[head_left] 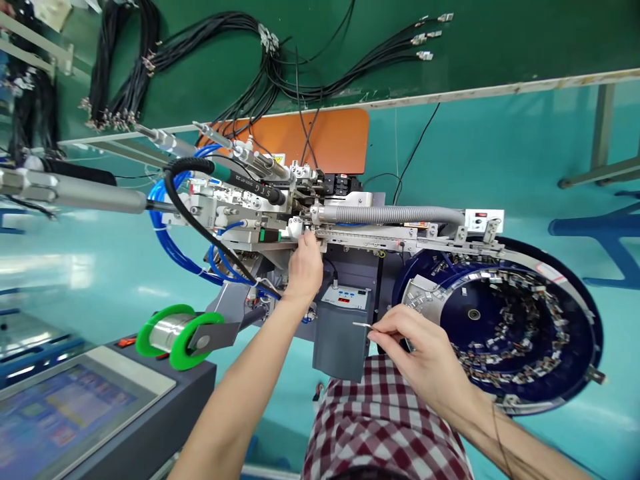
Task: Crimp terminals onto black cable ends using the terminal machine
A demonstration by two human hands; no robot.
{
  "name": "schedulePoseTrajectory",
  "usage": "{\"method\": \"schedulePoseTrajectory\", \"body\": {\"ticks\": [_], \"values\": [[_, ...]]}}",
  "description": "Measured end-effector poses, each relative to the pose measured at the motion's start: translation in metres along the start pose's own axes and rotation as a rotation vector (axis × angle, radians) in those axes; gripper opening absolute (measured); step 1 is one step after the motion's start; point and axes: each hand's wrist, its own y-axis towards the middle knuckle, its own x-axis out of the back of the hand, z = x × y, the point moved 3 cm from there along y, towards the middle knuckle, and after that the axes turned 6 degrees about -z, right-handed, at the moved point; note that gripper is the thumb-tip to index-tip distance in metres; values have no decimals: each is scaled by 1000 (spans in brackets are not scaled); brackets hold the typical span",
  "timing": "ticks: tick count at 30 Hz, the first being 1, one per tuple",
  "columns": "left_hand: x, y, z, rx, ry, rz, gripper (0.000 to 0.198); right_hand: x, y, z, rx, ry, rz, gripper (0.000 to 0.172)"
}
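Observation:
My left hand (306, 267) reaches into the middle of the machine (295, 227), its fingertips drawn together against the metal parts at the near end of the feed rail (370, 239). Whatever lies between those fingers is hidden. My right hand (425, 350) is held lower, between the grey controller box (343, 333) and the blue bowl feeder (470, 347). Its thumb and forefinger pinch a thin, pale, narrow piece (361, 325) that points left over the box; its exact kind is too small to tell.
Left of my left forearm stands a green spool of silvery wire (173, 335), above a touchscreen panel (75, 407). Blue air hoses (163, 227) loop beside the machine. Behind, black cables (345, 83) with metal connectors lie on a green table (525, 40), near an orange board (340, 137).

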Motion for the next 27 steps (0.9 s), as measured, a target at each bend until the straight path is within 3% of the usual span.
{"method": "schedulePoseTrajectory", "body": {"ticks": [8,17,27], "values": [[9,-21,1,-14,-42,-70,37,-1,0,-5,-7,-6,-11,9],[2,-30,2,20,323,79,48,-9,0,-16,-10,-7,22,9],[1,-35,5,0,302,86,49,-33,15,-10,-167,30,1,8]]}}
